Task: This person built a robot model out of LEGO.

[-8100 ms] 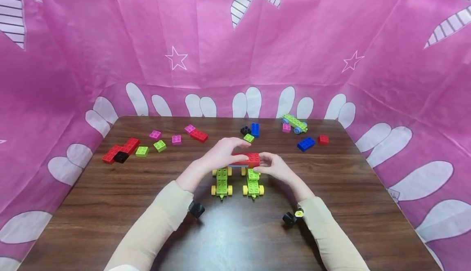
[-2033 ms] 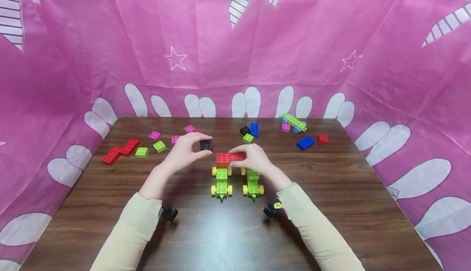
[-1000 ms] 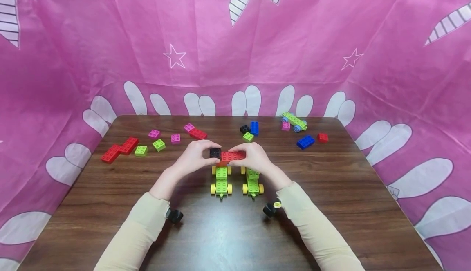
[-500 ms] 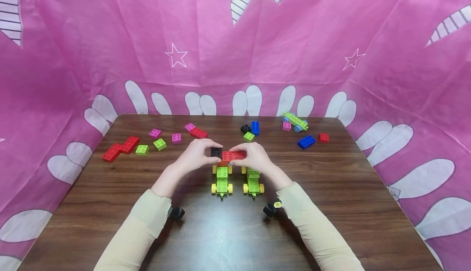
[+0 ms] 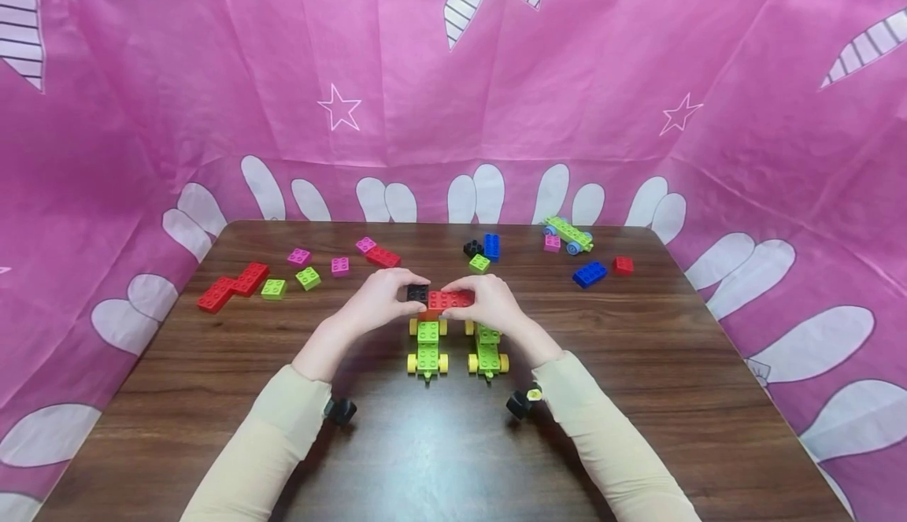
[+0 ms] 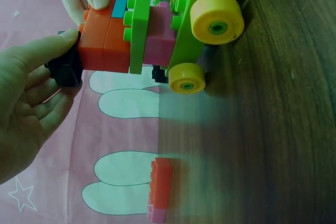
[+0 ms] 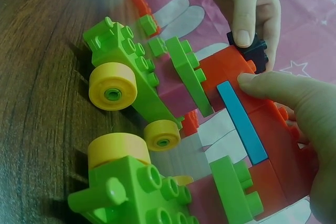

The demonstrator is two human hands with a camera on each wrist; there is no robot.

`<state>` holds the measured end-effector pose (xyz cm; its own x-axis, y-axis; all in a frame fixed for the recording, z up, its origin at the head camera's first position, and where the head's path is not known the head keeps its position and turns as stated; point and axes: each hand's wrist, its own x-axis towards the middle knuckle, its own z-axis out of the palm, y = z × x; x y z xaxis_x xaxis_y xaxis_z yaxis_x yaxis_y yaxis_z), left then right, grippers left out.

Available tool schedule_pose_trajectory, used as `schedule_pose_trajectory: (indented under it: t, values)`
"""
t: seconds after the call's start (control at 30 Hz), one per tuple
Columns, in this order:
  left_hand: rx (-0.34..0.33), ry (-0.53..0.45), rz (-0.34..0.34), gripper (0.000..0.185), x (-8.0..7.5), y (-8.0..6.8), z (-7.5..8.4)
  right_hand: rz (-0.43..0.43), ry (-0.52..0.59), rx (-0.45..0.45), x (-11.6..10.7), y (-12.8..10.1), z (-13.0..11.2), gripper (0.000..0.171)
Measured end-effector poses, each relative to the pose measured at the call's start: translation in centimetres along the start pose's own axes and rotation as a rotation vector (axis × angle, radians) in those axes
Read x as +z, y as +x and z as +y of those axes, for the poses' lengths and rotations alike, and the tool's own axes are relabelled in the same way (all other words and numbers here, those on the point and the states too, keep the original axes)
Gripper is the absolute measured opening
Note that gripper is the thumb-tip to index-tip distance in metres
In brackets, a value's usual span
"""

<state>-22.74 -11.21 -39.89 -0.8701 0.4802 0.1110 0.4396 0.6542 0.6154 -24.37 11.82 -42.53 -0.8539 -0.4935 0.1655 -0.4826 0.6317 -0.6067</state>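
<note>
The left hand (image 5: 379,299) pinches a small black plastic brick (image 5: 416,293) against the nine o'clock end of a long red plastic brick (image 5: 449,299), which the right hand (image 5: 489,303) grips. Both bricks sit atop two green wheeled bases (image 5: 427,349) at the table's (image 5: 659,380) centre.

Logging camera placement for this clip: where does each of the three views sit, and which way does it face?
Head: above, looking forward and down at the table; both forearms, left hand and right hand meet at the red brick.
Left wrist: low beside the table, facing the yellow-wheeled green cars; the left palm pinches the black brick.
Right wrist: low, from the other side; right fingers on the red brick.
Shared: all three show the black brick at the red brick's end.
</note>
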Motion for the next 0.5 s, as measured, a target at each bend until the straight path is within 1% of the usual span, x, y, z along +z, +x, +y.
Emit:
schedule_pose_trajectory:
  t: [0.23, 0.5]
  values:
    - [-0.010, 0.054, 0.001, 0.042, 0.09, -0.21, 0.63, 0.001, -0.003, 0.008, -0.07, 0.02, -0.10, 0.038]
    - [-0.010, 0.107, 0.003, 0.042, 0.22, -0.14, 0.88, 0.000, -0.004, 0.019, -0.04, 0.05, -0.04, 0.039]
